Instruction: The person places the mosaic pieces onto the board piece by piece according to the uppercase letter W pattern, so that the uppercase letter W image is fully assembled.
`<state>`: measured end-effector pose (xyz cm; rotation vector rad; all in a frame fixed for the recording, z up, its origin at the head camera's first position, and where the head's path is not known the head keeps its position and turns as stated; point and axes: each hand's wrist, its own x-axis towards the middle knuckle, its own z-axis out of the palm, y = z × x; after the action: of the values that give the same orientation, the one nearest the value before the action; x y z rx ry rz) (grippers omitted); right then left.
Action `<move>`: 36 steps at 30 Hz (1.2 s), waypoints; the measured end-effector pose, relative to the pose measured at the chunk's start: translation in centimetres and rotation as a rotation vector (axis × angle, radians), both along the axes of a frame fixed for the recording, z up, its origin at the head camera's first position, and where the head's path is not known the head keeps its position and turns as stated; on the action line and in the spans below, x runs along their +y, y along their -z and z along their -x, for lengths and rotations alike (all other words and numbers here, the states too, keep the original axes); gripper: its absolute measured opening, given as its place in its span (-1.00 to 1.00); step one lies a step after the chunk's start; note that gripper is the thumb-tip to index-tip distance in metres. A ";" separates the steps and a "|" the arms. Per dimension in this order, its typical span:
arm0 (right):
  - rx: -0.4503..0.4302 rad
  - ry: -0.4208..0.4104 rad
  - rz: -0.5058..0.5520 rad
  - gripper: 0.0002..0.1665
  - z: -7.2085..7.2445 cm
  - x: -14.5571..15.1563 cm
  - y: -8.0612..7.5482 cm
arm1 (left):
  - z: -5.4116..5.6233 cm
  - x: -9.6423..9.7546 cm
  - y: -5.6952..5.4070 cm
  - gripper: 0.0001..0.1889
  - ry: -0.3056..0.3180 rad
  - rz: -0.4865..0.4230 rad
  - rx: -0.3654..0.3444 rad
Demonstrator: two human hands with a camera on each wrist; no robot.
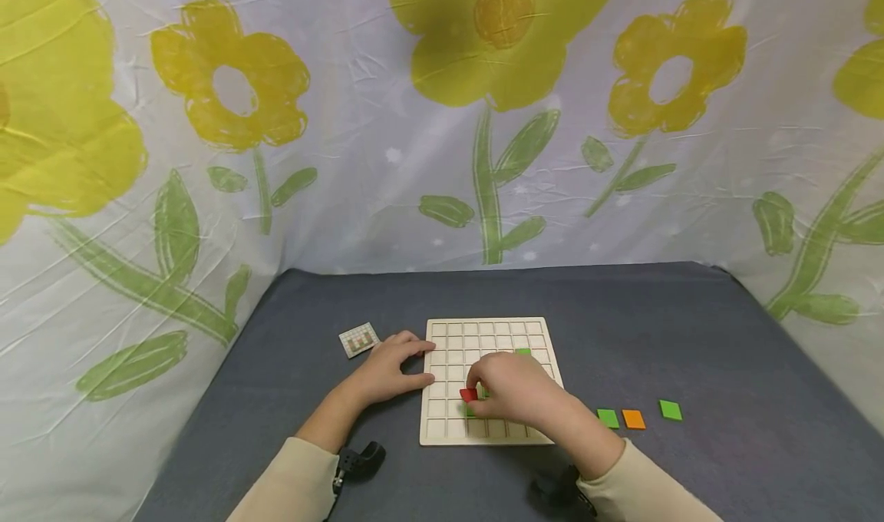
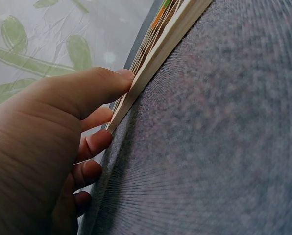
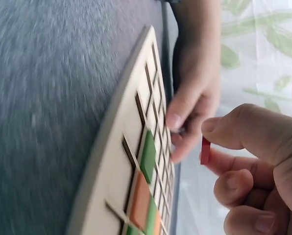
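Note:
A pale wooden grid board [image 1: 437, 429] lies on the dark table. My right hand [image 1: 519, 388] is over the board and pinches a red square tile [image 1: 468, 394] between thumb and index finger. In the right wrist view the red tile [image 3: 205, 151] is held on edge, apart from the board. Green tiles [image 3: 147, 156] and orange tiles [image 3: 140, 198] sit in cells near one side. My left hand [image 1: 388, 370] touches the board's left edge with thumb and fingertips. In the left wrist view its thumb [image 2: 104, 88] lies against the board's rim [image 2: 151, 68].
Right of the board lie a green tile [image 1: 608, 418], an orange tile [image 1: 633, 419] and another green tile [image 1: 670, 410]. A small patterned card [image 1: 359, 340] lies beyond my left hand. A flowered cloth [image 1: 359, 199] hangs behind the dark table [image 1: 345, 295].

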<state>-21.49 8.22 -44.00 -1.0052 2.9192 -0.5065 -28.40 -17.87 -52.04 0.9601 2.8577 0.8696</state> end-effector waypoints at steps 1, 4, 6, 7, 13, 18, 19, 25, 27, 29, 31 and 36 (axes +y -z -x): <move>-0.013 0.010 -0.003 -0.84 0.0 -0.3 0.2 | 0.0 0.0 0.0 -0.41 0.000 0.000 0.001; -0.041 0.036 -0.004 -0.83 -0.1 -1.1 0.7 | 0.1 0.0 0.0 -0.40 0.001 0.007 0.008; -0.050 0.053 -0.010 -0.82 -0.2 -1.5 1.1 | 0.1 0.0 0.0 -0.40 0.004 0.008 0.009; -0.052 0.060 -0.011 -0.82 -0.2 -1.6 1.3 | 0.1 0.0 0.1 -0.40 0.005 0.008 0.010; -0.055 0.104 -0.012 -0.89 -0.3 -2.5 2.4 | 0.1 0.1 -0.1 -0.40 0.009 0.005 0.011; -0.034 0.126 -0.035 -0.89 -0.4 -2.7 2.8 | 0.1 0.2 -0.2 -0.40 0.006 0.008 0.013; -0.028 0.128 -0.037 -0.89 -0.4 -2.8 2.9 | 0.0 0.3 -0.3 -0.41 0.005 0.007 0.012; 0.010 0.129 -0.041 -0.81 -0.4 -2.8 3.0 | 0.0 0.2 -0.3 -0.41 -0.004 0.011 0.015; 0.015 0.126 -0.040 -0.81 -0.4 -2.9 3.0 | 0.0 0.2 -0.3 -0.41 -0.004 0.011 0.017; 0.021 0.119 -0.037 -0.82 -0.4 -2.9 3.0 | 0.0 0.1 -0.3 -0.41 -0.004 0.008 0.018; 0.024 0.115 -0.037 -0.84 -0.4 -2.8 3.0 | -0.1 0.1 -0.3 -0.41 -0.002 0.008 0.020; 0.020 0.104 -0.041 -0.87 -0.4 -2.8 2.8 | -0.2 -0.1 -0.3 -0.41 -0.001 0.011 0.019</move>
<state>-21.05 5.41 -46.84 -0.8634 2.9984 -0.4399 -28.19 -17.94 -51.70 0.9711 2.8756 0.8490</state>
